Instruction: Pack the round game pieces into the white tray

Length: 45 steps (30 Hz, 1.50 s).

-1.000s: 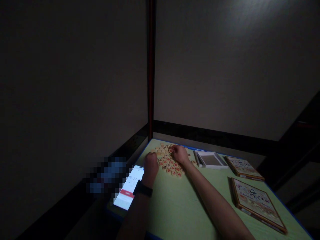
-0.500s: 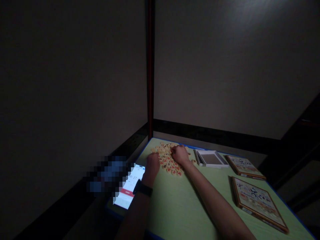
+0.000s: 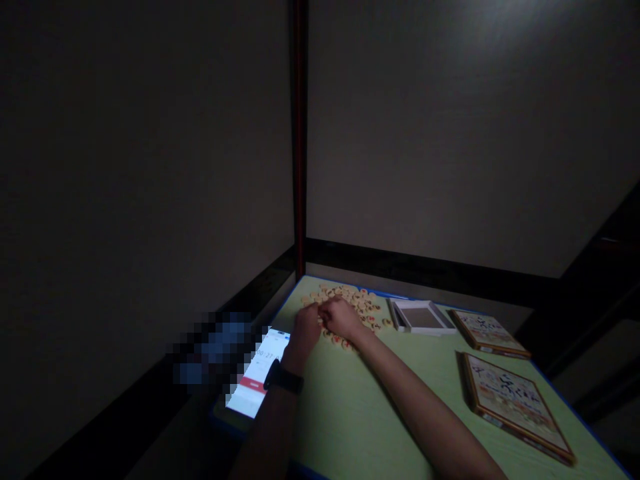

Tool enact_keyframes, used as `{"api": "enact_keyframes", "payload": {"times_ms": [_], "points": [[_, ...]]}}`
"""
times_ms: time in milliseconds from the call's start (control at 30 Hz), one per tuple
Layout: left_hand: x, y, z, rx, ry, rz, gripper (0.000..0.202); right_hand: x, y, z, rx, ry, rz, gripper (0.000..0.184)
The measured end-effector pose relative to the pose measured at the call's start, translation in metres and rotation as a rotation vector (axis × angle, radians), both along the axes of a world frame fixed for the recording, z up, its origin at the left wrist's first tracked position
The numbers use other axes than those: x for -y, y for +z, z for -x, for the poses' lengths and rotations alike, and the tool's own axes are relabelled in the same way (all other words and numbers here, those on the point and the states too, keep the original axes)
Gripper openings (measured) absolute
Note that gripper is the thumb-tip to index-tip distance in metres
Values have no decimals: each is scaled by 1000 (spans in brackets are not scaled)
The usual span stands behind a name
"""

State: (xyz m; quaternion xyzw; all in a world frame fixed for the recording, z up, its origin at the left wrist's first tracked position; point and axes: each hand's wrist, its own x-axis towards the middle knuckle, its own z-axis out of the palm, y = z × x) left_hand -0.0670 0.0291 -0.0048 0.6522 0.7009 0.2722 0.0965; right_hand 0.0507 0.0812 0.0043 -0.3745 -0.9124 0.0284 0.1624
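Observation:
Round wooden Chinese chess pieces (image 3: pixel 359 300) lie crowded on the far part of the green table, some with red marks and some with dark ones. Over the left side of this spread is my right hand (image 3: pixel 341 317), its fingers curled together and meeting the fingertips of my left hand. My left hand (image 3: pixel 306 328), with a dark band on its wrist (image 3: pixel 285 377), rests at the left edge of the pieces with its fingers bent inward. Whatever lies between the fingers of either hand is hidden.
A lit phone (image 3: pixel 255 377) showing a timer lies left of my left wrist. Right of the pieces stands an open white box (image 3: pixel 443 320). Two flat printed boxes (image 3: pixel 490 331) lie along the right side of the green table (image 3: pixel 370 420). Walls meet behind the table.
My right hand has moved left across the pieces to my left hand, uncovering pieces on the right and covering some red-marked ones. My left hand has barely moved.

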Motion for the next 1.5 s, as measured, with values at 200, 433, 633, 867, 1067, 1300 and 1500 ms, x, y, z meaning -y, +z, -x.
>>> {"api": "enact_keyframes", "payload": {"times_ms": [200, 433, 633, 867, 1067, 1300, 1500], "points": [[1, 8, 17, -37, 172, -83, 41, 4, 0, -1, -33, 54, 9, 42], [1, 22, 38, -139, 166, -36, 35, 9, 5, -5, 59, 76, 6, 41], [-15, 23, 40, -394, 55, 111, 27, 10, 12, -10, 85, 37, -3, 32], [-23, 5, 34, -429, -44, 157, 31, 4, 14, -14, -40, -33, 38, 36], [-26, 10, 42, -393, -189, 164, 30, -10, 17, -27, -195, -160, 88, 41], [-27, 25, 51, -158, -264, 166, 22, -20, 25, -41, -292, -276, 149, 42], [-26, 20, 50, 50, -158, 216, 21, -21, 46, -52, -369, -271, 213, 42]]}}
